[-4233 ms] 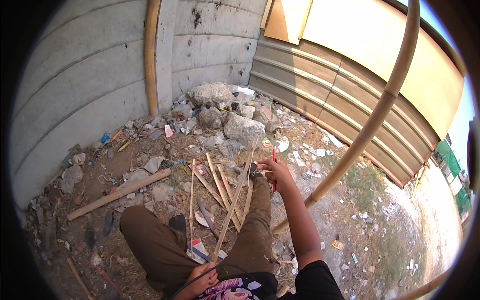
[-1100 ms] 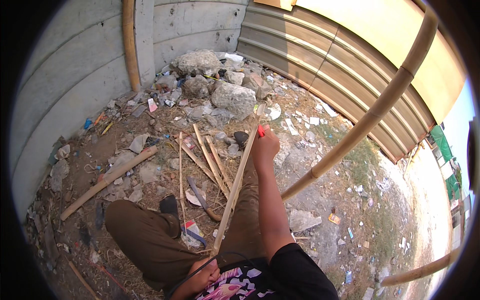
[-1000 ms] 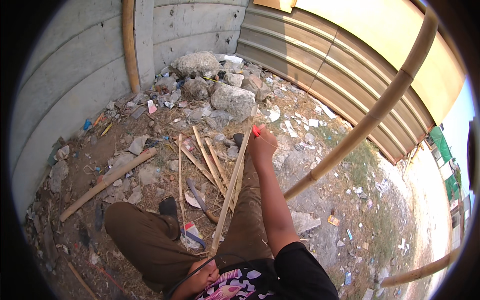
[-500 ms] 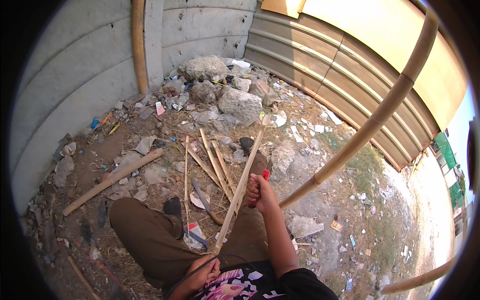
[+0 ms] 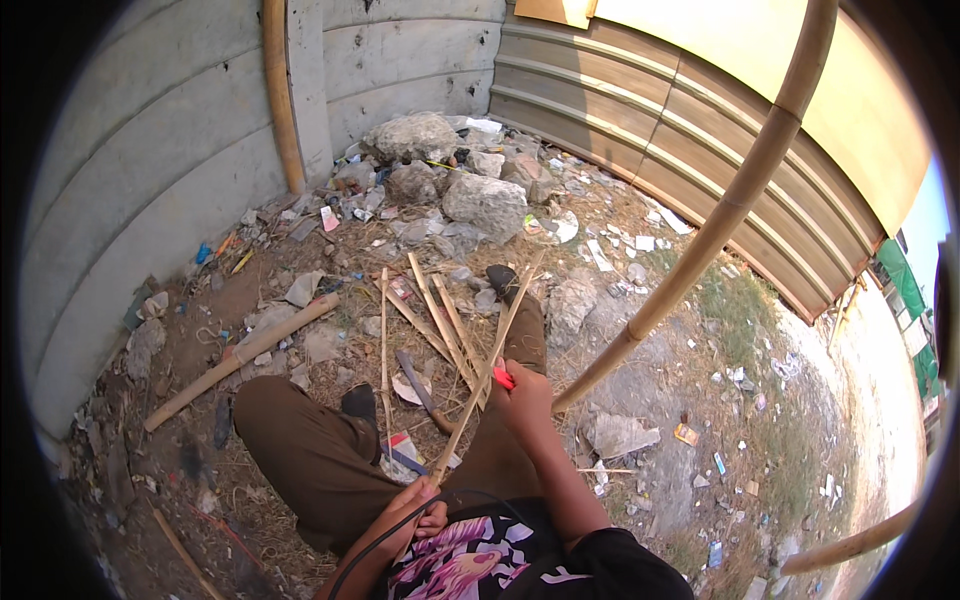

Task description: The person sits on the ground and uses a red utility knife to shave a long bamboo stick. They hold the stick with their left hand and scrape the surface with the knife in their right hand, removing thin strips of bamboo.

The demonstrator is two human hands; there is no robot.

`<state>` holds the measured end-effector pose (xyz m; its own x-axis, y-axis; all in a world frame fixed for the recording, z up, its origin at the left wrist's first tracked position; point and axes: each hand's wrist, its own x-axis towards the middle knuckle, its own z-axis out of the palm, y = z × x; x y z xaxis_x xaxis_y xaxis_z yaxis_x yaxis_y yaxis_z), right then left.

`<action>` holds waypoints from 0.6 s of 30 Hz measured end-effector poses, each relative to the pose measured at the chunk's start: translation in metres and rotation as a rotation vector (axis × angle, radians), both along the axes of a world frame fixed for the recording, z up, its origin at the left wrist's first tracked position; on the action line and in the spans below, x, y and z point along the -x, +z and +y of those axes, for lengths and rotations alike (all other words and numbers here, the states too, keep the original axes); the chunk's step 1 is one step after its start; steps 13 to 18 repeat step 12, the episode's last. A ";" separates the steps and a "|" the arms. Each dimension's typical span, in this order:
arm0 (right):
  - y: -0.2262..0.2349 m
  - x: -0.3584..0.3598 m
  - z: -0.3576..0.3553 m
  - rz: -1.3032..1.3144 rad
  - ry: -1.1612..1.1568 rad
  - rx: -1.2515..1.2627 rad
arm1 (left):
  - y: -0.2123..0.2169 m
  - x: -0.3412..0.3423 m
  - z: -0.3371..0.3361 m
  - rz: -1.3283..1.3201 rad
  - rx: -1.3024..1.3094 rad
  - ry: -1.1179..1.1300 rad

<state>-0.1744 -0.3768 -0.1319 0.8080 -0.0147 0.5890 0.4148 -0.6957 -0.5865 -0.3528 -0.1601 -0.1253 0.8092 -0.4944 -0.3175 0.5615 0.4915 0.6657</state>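
My left hand [image 5: 418, 507] is closed around the near end of a long split bamboo strip [image 5: 466, 416], close to my shirt. The strip slants up and away over my outstretched leg. My right hand [image 5: 524, 392] grips a red-handled tool [image 5: 503, 378] right beside the strip's middle; its blade is hidden or too thin to make out. Several more bamboo strips [image 5: 436, 318] lie on the ground between my feet. Near them rests a curved-bladed knife [image 5: 420, 389] with a wooden handle.
A thick bamboo pole [image 5: 690, 257] slants across on the right. A shorter bamboo piece [image 5: 243, 360] lies at left. Rocks [image 5: 484, 207] and litter sit by the concrete wall [image 5: 150, 170] and the ribbed metal sheet [image 5: 620, 115]. A dark cord [image 5: 380, 540] crosses my left forearm.
My right hand with the red-handled tool has come down toward me along the strip. The strip has turned and now looks narrower. My left hand keeps its hold. The whole view has shifted slightly.
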 end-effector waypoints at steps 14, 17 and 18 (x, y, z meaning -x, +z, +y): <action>-0.026 0.006 0.008 -0.204 0.024 0.086 | 0.009 0.012 -0.007 -0.271 -0.326 0.023; -0.026 0.006 0.008 -0.204 0.024 0.086 | 0.009 0.012 -0.007 -0.271 -0.326 0.023; -0.026 0.006 0.008 -0.204 0.024 0.086 | 0.009 0.012 -0.007 -0.271 -0.326 0.023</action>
